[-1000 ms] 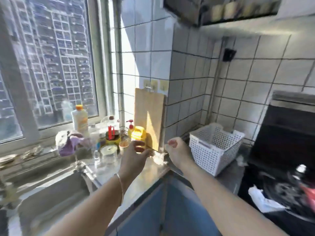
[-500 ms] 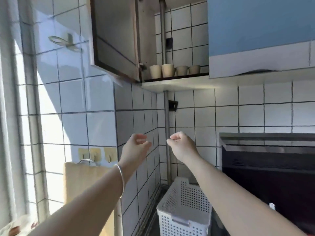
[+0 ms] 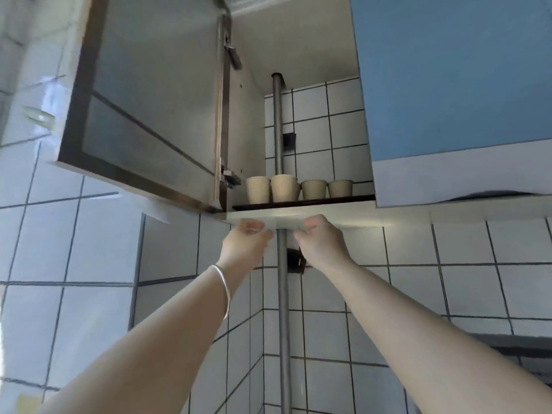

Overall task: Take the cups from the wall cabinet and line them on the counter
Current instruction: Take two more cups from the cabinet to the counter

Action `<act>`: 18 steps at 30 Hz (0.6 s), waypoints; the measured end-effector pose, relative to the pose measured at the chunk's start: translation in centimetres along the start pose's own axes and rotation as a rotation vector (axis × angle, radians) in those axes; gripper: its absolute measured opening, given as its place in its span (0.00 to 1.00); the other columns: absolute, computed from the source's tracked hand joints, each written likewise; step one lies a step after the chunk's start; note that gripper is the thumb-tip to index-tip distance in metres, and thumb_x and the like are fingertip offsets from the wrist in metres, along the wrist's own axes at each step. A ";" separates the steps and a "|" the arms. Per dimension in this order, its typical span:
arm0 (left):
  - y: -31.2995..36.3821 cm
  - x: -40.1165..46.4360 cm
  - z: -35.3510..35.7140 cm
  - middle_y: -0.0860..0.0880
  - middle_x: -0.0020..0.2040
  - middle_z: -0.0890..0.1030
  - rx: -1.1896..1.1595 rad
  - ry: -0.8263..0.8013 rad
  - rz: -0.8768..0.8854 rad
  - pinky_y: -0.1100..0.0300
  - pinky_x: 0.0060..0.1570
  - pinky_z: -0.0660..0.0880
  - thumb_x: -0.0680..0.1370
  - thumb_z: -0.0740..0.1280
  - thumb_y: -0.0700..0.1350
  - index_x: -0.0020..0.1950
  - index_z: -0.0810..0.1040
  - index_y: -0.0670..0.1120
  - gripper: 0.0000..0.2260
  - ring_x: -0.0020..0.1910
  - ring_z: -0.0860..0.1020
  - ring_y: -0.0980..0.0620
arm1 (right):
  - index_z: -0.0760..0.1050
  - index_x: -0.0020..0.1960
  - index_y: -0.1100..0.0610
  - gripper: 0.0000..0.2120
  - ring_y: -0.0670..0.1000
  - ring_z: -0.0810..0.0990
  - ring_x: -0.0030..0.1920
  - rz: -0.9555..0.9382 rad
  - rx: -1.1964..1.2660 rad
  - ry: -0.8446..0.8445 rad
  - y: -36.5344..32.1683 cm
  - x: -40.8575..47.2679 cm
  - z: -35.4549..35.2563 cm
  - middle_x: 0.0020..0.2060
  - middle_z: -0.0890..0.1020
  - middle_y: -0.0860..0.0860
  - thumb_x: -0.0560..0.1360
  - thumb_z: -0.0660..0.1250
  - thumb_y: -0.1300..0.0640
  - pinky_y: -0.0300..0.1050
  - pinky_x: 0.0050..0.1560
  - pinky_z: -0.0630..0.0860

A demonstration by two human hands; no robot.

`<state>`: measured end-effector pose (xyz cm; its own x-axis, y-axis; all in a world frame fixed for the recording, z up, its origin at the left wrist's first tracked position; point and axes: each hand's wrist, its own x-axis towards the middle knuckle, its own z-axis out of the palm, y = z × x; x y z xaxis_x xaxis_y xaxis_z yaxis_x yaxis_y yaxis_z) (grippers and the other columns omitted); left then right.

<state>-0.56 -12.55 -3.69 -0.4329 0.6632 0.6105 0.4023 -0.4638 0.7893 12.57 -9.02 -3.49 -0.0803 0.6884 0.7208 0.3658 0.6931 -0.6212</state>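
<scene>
With the view swung up from the counter: four cups (image 3: pixel 298 190) in a row on the shelf (image 3: pixel 328 201), cabinet door (image 3: pixel 143 115) open. Left hand (image 3: pixel 243 246) and right hand (image 3: pixel 321 245) now raised just below the shelf, loosely curled, empty. Reach begun; nothing grasped yet.

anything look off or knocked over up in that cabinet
Nothing stands out. Four beige cups stand upright in a row on the shelf, the cabinet door hangs open, and both hands are empty below it.
</scene>
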 end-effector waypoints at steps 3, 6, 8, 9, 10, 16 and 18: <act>0.9 4.0 1.6 0.46 0.47 0.79 0.042 0.026 0.059 0.61 0.36 0.73 0.74 0.67 0.47 0.59 0.73 0.48 0.14 0.41 0.78 0.52 | 0.71 0.63 0.57 0.17 0.57 0.77 0.52 -0.103 -0.038 0.044 -0.1 4.4 0.5 0.57 0.78 0.57 0.75 0.61 0.56 0.41 0.47 0.71; 2.4 7.4 2.8 0.45 0.53 0.79 0.122 0.097 0.121 0.58 0.43 0.74 0.73 0.67 0.46 0.60 0.73 0.47 0.16 0.50 0.79 0.46 | 0.71 0.62 0.58 0.16 0.54 0.75 0.47 -0.197 -0.036 0.114 -0.8 8.0 0.7 0.54 0.79 0.55 0.75 0.62 0.56 0.42 0.45 0.70; 2.9 9.2 3.2 0.48 0.52 0.77 0.172 0.146 0.151 0.61 0.37 0.70 0.74 0.66 0.46 0.61 0.72 0.47 0.16 0.45 0.76 0.50 | 0.70 0.62 0.59 0.17 0.52 0.72 0.46 -0.227 -0.025 0.148 -1.1 10.1 0.9 0.54 0.78 0.55 0.75 0.63 0.57 0.41 0.44 0.67; 2.9 10.1 3.3 0.48 0.52 0.76 0.186 0.176 0.175 0.61 0.36 0.69 0.74 0.66 0.46 0.62 0.70 0.47 0.17 0.43 0.74 0.51 | 0.68 0.64 0.60 0.18 0.53 0.72 0.47 -0.228 -0.011 0.159 -1.1 11.1 1.1 0.55 0.78 0.56 0.75 0.63 0.57 0.41 0.45 0.66; 2.7 11.0 3.3 0.47 0.54 0.75 0.195 0.213 0.204 0.61 0.40 0.68 0.74 0.66 0.46 0.64 0.69 0.46 0.19 0.44 0.73 0.51 | 0.67 0.66 0.60 0.20 0.54 0.73 0.50 -0.224 0.007 0.165 -1.1 11.9 1.3 0.57 0.77 0.56 0.75 0.63 0.57 0.40 0.46 0.66; 1.2 16.9 2.9 0.40 0.66 0.68 0.319 0.299 0.152 0.55 0.55 0.72 0.71 0.68 0.49 0.70 0.63 0.42 0.30 0.59 0.73 0.41 | 0.62 0.69 0.63 0.25 0.57 0.74 0.58 -0.101 -0.030 0.090 -0.7 15.7 3.0 0.62 0.75 0.58 0.74 0.63 0.58 0.40 0.46 0.68; 1.1 18.6 2.9 0.38 0.66 0.67 0.407 0.277 0.095 0.53 0.56 0.71 0.71 0.67 0.49 0.69 0.63 0.40 0.30 0.60 0.73 0.40 | 0.68 0.63 0.64 0.20 0.55 0.74 0.49 0.000 -0.052 0.038 -0.9 17.3 3.0 0.55 0.78 0.57 0.73 0.64 0.57 0.38 0.37 0.68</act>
<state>-5.87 0.98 8.36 -0.5544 0.4228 0.7168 0.7089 -0.2113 0.6729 8.07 2.93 8.64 -0.0451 0.6790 0.7327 0.4139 0.6803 -0.6049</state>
